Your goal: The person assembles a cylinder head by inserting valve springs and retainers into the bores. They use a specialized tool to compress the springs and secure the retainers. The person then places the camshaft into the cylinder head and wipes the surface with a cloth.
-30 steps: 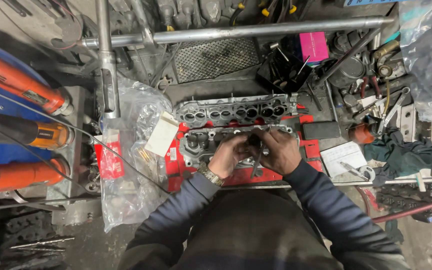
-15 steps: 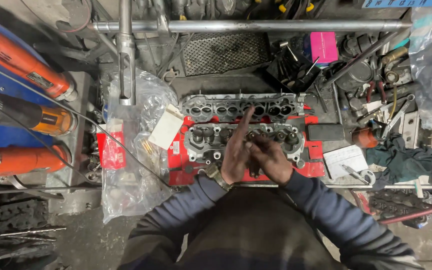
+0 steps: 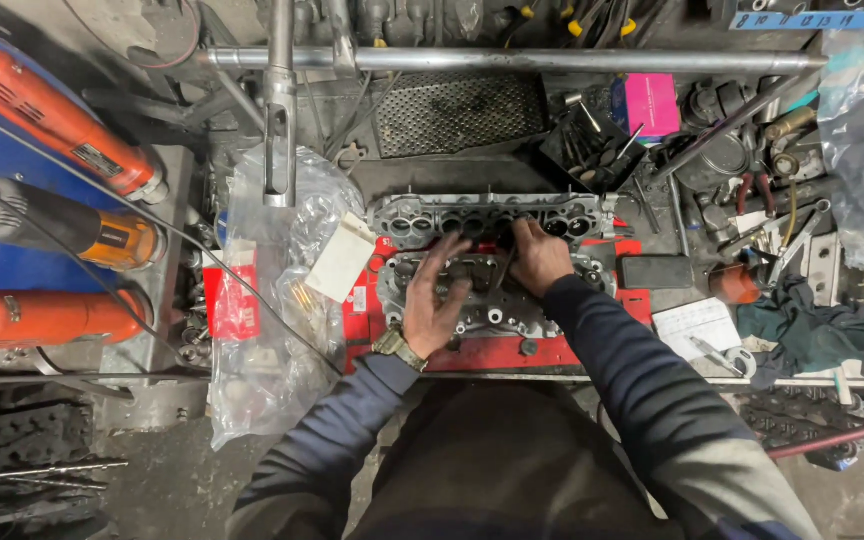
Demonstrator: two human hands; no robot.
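The left hand (image 3: 434, 303) lies spread and flat, fingers splayed, on the near cylinder head (image 3: 497, 295), a grey cast piece resting on a red tray (image 3: 482, 352) at the middle of the tabletop (image 3: 652, 375). The right hand (image 3: 539, 257) sits just beyond it, fingers curled down at the gap between this piece and a second cylinder head (image 3: 487, 217) lying parallel behind; whether it grips anything there cannot be told, since the fingertips are hidden in shadow. Little free room surrounds the work: a crumpled clear plastic bag (image 3: 272, 330) with a pale card (image 3: 340, 258) presses in from the left, a dark flat box (image 3: 657, 271) and a paper sheet (image 3: 694, 326) lie close on the right, with a dark green rag (image 3: 817, 335) past them. The tabletop's front edge runs just below the tray, against the person's body. Further left, three orange power tools (image 3: 62, 235) lie side by side, partly cut off by the frame. Behind, a metal pipe (image 3: 512, 60) crosses the clutter, above a perforated metal plate (image 3: 457, 110) and a pink box (image 3: 651, 105); small tools there are hard to tell apart.
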